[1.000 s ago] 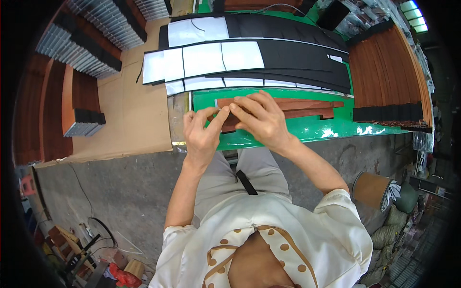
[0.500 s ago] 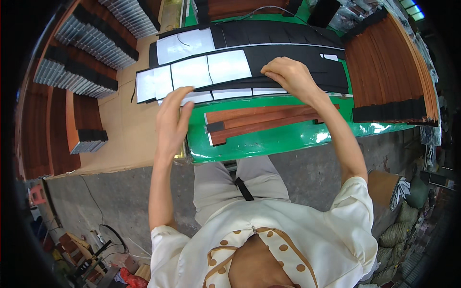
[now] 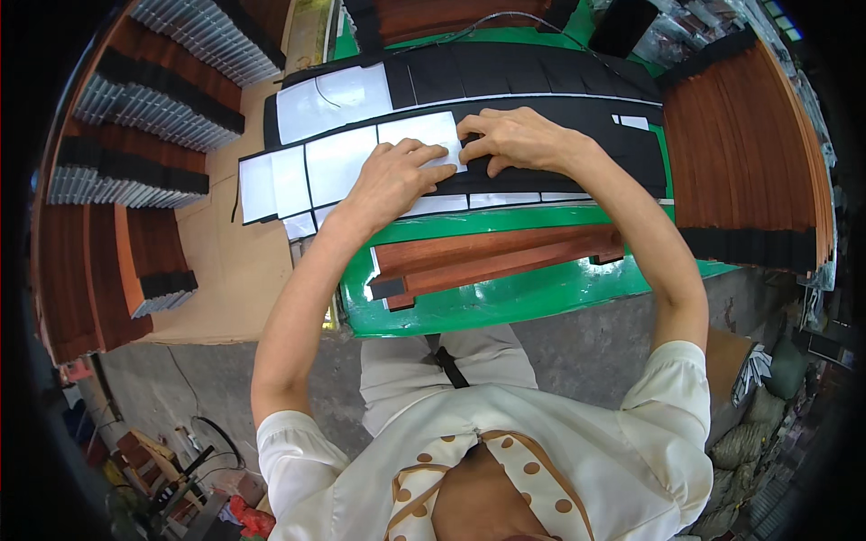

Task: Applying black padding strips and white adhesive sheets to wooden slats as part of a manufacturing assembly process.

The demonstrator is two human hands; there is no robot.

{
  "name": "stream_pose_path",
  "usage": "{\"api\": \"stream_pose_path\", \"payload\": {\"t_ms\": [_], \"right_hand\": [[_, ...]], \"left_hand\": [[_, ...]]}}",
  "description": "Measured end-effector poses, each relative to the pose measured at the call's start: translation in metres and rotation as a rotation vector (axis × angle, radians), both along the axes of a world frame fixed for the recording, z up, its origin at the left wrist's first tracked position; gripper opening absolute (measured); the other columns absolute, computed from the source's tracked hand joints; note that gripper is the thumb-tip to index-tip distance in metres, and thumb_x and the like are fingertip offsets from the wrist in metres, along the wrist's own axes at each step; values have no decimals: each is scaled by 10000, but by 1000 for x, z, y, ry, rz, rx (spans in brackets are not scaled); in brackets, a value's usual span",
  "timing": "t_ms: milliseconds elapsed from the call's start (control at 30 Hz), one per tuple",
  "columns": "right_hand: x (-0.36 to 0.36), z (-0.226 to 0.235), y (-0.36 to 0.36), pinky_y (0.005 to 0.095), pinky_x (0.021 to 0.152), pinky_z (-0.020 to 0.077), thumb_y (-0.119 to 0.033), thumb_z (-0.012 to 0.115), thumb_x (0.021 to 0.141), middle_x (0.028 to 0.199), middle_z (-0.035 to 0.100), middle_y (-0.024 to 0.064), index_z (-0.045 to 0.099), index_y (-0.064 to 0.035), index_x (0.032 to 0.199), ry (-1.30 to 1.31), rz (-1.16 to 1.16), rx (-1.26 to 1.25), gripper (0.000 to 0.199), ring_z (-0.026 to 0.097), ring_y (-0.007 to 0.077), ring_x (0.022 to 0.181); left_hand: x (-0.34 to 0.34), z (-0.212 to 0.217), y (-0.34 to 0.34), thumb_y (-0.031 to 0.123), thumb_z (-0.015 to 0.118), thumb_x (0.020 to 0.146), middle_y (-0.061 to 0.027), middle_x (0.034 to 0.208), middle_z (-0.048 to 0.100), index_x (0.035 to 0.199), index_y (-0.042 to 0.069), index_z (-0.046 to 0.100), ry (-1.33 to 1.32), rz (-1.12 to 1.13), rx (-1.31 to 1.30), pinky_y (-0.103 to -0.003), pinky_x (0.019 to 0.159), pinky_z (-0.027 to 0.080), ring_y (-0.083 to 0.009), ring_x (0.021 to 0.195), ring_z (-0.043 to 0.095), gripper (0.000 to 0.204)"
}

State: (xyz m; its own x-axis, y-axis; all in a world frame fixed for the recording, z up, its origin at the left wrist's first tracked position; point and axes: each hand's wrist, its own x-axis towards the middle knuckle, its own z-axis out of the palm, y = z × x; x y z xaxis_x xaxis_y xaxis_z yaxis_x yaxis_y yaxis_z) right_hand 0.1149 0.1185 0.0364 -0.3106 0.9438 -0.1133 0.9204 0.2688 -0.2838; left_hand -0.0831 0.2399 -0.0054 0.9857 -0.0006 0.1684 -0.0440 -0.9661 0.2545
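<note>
My left hand (image 3: 394, 180) lies on a white-panelled strip with black edges (image 3: 343, 167), its fingers spread over the white surface near the strip's right end. Just to its right, my right hand (image 3: 521, 140) has bent fingers, tips down at the seam where white meets black sheet (image 3: 577, 167). What those fingers pinch, if anything, is hidden. Behind this strip lies another black piece with a white panel (image 3: 338, 95). A long reddish-brown wood-look piece (image 3: 496, 261) with black ends rests nearer me on the green table covering (image 3: 541, 293).
Stacks of brown boards with black and silvery edges (image 3: 153, 104) stand on brown cardboard (image 3: 225, 270) at the left. A large brown stack (image 3: 740, 144) rises at the right. A thin dark cable (image 3: 505, 15) arcs across the back, near clear-wrapped bundles (image 3: 690, 32).
My left hand has moved right and forward from the strip's near edge onto its white panel. My right hand has shifted left, and the two hands are close together. The narrow black flap no longer shows raised.
</note>
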Motion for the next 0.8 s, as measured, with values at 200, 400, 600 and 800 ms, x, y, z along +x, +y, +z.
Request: {"api": "stream_pose_path", "payload": {"t_ms": [200, 400, 600, 800], "right_hand": [[0, -4, 20, 330, 695, 516, -145, 755, 594, 980, 521, 29, 626, -123, 901, -64, 196, -8, 333, 529, 204, 915], [13, 3, 11, 330, 701, 526, -131, 756, 597, 1013, 511, 10, 619, -135, 934, -120, 85, -192, 364, 531, 206, 921], [8, 5, 7, 330, 734, 530, -113, 749, 613, 1075, 518, 31, 605, -160, 1057, -55, 90, 0, 469, 541, 220, 949], [1, -1, 17, 381, 708, 510, -87, 737, 549, 1003, 516, 85, 612, -131, 930, -143, 230, 11, 403, 515, 288, 949]], "left_hand": [[-3, 5, -4, 192, 657, 756, 22, 1166, 605, 1096, 236, 656, 10, 40, -4, -340, 814, 424, -172, 1043, 544, 343], [0, 0, -5, 180, 683, 733, 14, 1170, 603, 1100, 228, 656, -34, 43, -7, -341, 822, 440, -185, 1040, 542, 371], [-4, 4, 5, 164, 678, 736, -3, 1173, 600, 1106, 239, 654, -13, 65, -13, -338, 848, 444, -201, 1048, 545, 378], [1, -15, 2, 146, 640, 742, -2, 1065, 616, 1106, 268, 638, -161, -26, -80, -350, 752, 482, -229, 916, 596, 384]]}}
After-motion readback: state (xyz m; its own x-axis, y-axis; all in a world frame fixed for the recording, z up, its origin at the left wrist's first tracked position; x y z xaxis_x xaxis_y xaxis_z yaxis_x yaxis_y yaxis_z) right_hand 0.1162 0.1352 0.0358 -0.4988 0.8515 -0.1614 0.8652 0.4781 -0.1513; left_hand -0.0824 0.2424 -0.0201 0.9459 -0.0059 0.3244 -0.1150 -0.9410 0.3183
